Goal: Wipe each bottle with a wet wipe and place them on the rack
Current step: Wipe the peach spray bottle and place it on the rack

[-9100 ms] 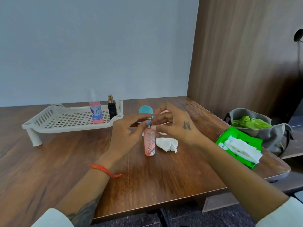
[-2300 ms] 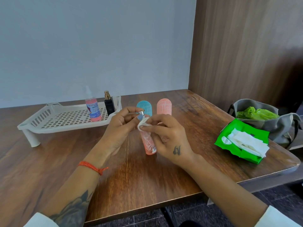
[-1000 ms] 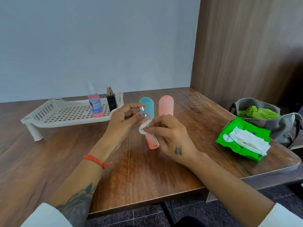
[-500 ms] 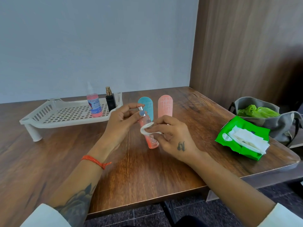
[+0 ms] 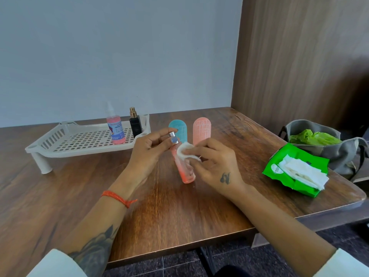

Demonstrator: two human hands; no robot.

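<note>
A slim pink bottle (image 5: pixel 184 169) with a silver spray top leans tilted, its base on the table. My left hand (image 5: pixel 146 153) pinches its top between thumb and fingers. My right hand (image 5: pixel 214 163) presses a folded white wet wipe (image 5: pixel 184 151) against the bottle's upper body. A white slotted rack (image 5: pixel 79 140) stands at the back left, with a pink spray bottle (image 5: pixel 115 127) and a small black bottle (image 5: pixel 135 123) upright at its right end. A teal bottle (image 5: pixel 178 130) and a pink bottle (image 5: pixel 202 128) stand just behind my hands.
A green wet wipe pack (image 5: pixel 295 169) with white wipes spilling out lies at the right table edge. Beyond it a grey bag (image 5: pixel 339 150) holds something green. A wooden wall panel rises on the right, a pale wall behind the table (image 5: pixel 60 196).
My right hand has slid the wipe up the pink bottle toward its top. My left hand keeps its hold on the spray top. The bottle stays tilted in the same spot.
</note>
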